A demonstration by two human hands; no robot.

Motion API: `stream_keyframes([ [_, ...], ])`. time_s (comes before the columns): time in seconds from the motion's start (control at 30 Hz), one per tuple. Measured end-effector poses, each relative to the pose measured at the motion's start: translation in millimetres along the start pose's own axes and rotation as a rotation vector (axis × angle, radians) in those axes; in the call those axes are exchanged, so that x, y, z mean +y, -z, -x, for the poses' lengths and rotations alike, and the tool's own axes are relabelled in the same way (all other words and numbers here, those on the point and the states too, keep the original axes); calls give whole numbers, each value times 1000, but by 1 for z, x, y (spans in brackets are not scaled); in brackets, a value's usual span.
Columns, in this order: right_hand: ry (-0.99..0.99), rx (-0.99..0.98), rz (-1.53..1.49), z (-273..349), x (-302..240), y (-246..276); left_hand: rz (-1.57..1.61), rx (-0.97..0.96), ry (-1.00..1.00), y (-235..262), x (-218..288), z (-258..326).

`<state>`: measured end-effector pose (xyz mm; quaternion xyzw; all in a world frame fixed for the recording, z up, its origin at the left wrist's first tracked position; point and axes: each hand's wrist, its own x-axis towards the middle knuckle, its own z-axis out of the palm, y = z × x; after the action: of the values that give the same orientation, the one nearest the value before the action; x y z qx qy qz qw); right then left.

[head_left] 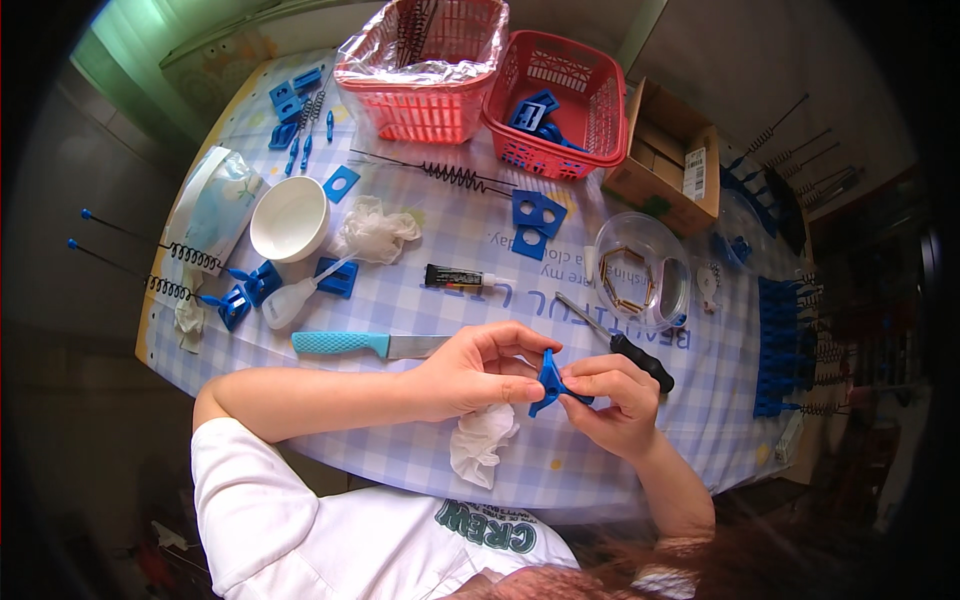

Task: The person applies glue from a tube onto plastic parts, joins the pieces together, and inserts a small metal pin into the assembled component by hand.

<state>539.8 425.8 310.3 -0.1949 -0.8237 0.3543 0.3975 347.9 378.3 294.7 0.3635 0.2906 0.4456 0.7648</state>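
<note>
Both hands meet on a small blue plastic part near the table's front edge. My left hand pinches its left side between thumb and fingers. On the other side, my right hand grips its right end with the fingertips. The fingers cover some of the part. A knife with a turquoise handle lies beside my left hand, its blade tip hidden behind that hand. Just below the hands is a crumpled white tissue. A screwdriver with a black handle rests by my right hand.
Beyond the hands lie a black tube, flat blue pieces and a clear tub holding brass-coloured pins. Two red baskets and a cardboard box stand at the back. A white bowl and coiled springs are left; blue spring assemblies line the right.
</note>
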Motion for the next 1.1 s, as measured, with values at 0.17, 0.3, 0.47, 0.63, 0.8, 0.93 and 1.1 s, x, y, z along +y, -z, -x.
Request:
stream_keyframes([
  [0.17,-12,2,2,1,0,0,3,7,15,0,1,0],
  [0.3,-22,8,-3,1,0,-1,26,-1,8,0,1,0],
  [0.47,-27,12,34,-1,-1,-1,38,2,-5,1,-1,-1],
  [0.63,-19,9,54,-1,1,0,42,8,0,0,0,0],
  [0.8,-18,7,51,-1,2,0,38,30,10,0,0,0],
  [0.93,-17,6,84,-3,2,1,57,47,29,0,0,0],
  [1.1,-51,-14,84,-3,4,6,123,137,118,-2,2,-2],
])
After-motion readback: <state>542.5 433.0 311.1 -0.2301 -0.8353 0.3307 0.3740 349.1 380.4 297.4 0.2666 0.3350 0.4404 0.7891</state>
